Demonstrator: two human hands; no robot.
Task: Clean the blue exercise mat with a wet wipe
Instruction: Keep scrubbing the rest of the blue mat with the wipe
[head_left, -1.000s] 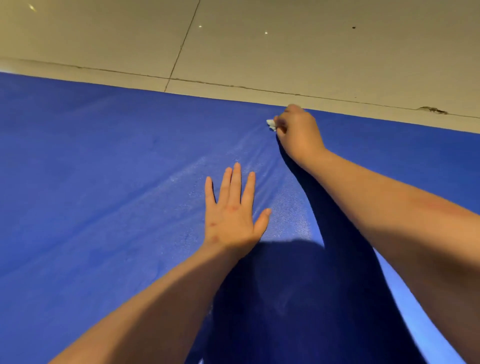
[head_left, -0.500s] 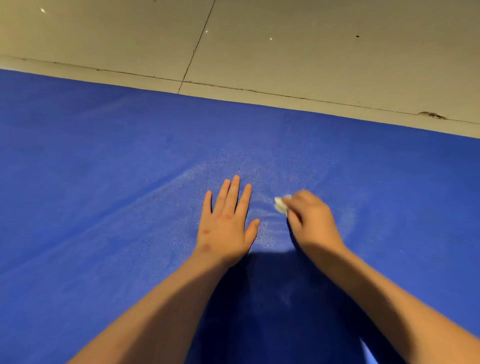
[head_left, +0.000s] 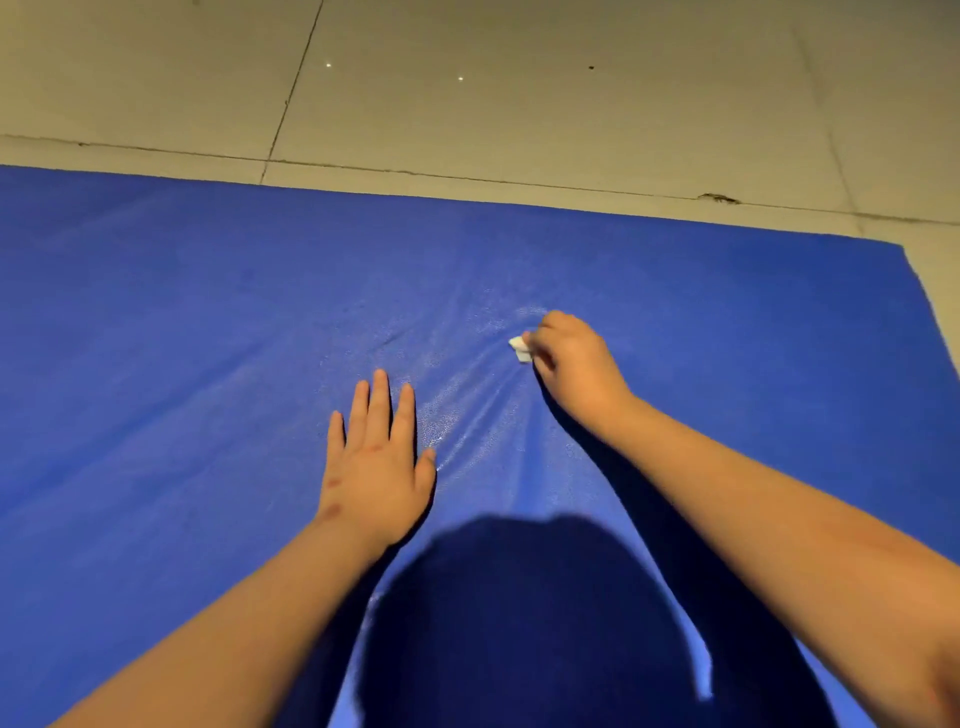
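Two bare hands on a blue exercise mat (head_left: 182, 338) spread over a pale tiled floor (head_left: 519, 93).
The left hand (head_left: 376, 462) presses flat, fingers straight; the right hand (head_left: 576, 369) pinches a small crumpled white wet wipe (head_left: 521, 349) against the pebbled, wrinkled, damp-glossy foam.

No text, label, brand, number or sign can be read: none shows on the plain blue foam exercise mat (head_left: 208, 338), the small white wet wipe (head_left: 521, 349) or the beige tiled floor (head_left: 519, 104).
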